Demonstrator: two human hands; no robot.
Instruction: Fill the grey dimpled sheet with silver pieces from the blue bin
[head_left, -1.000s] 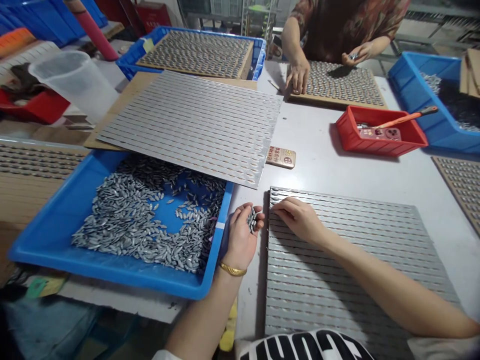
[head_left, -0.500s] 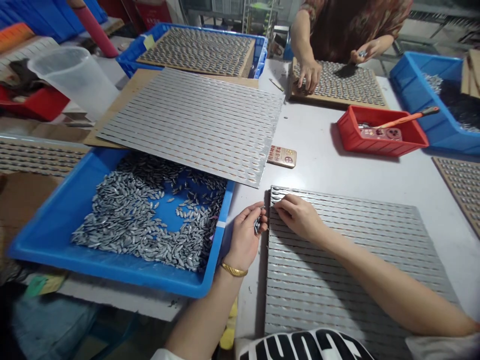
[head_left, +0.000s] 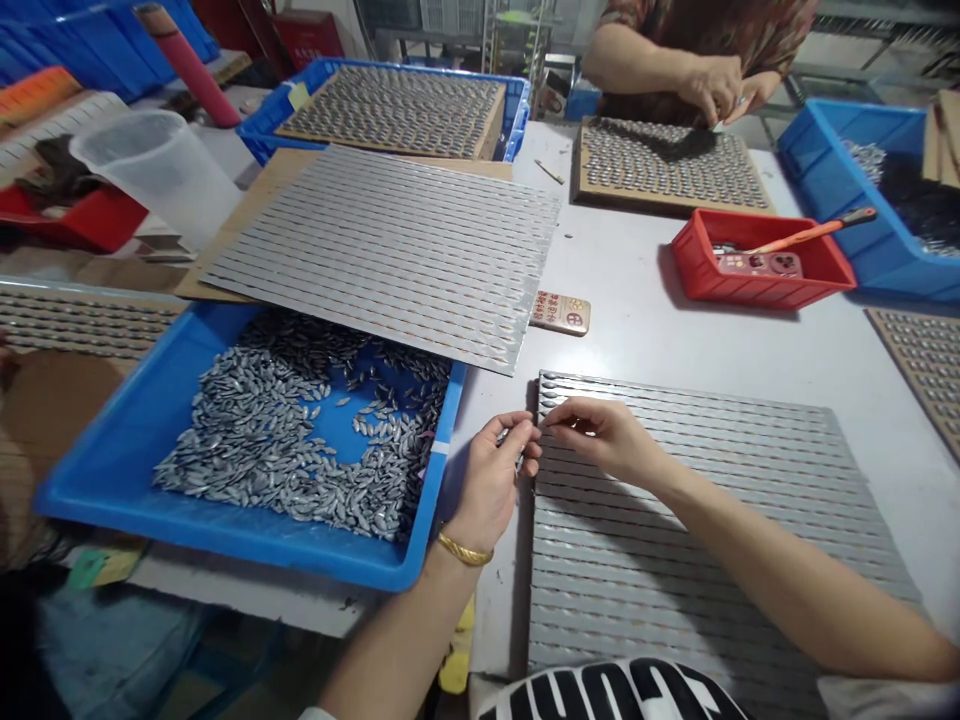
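Cupping smooth pointy-oval grey bits (head_left: 519, 463) in my L hand (head_left: 489, 478), half-curled; R hand (head_left: 611, 440) pinched, contents unclear, can't tell, nr edge of ridged flat grey board (head_left: 712, 500).

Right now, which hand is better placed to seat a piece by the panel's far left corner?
Probably the right hand: it is over the left edge of the grooved panel, near that corner. The left hand is off that edge, curled around grey pieces.

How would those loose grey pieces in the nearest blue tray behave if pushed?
The grey pieces look hard, and their shine hints at slipperiness. Their plump, pointed shape suggests each may rock rather than roll. Heaped loosely, they would probably slide over one another.
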